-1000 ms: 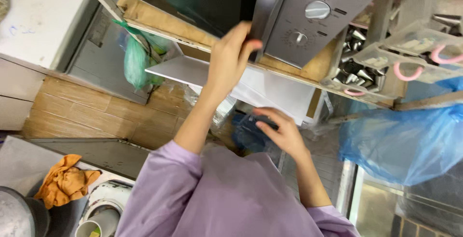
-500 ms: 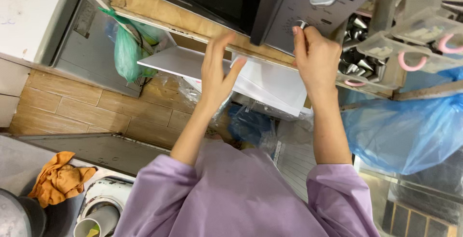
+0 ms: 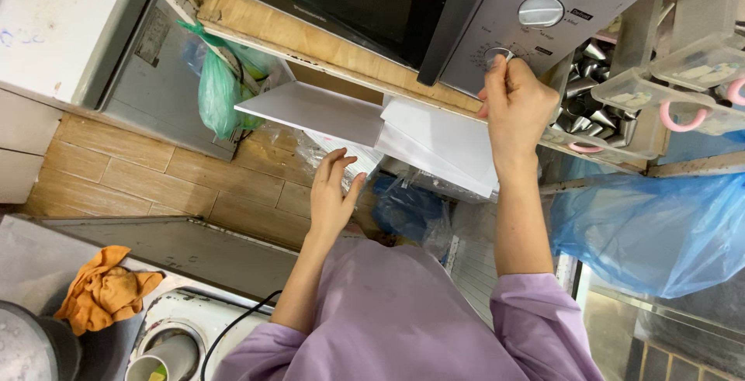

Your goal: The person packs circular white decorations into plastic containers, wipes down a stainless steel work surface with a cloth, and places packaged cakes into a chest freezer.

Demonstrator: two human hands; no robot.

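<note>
Two hands up at the microwave (image 3: pixel 434 8). Right hand (image 3: pixel 516 105) pinches the lower dial (image 3: pixel 498 54) on its grey control panel, below the upper dial (image 3: pixel 541 10). Left hand (image 3: pixel 332 195) hangs open below the microwave, fingers spread, touching the white sheets (image 3: pixel 372 121) under the wooden shelf (image 3: pixel 310 43). Green bag (image 3: pixel 217 90) hangs left of the microwave, orange cloth (image 3: pixel 101 292) far below-left.
</note>
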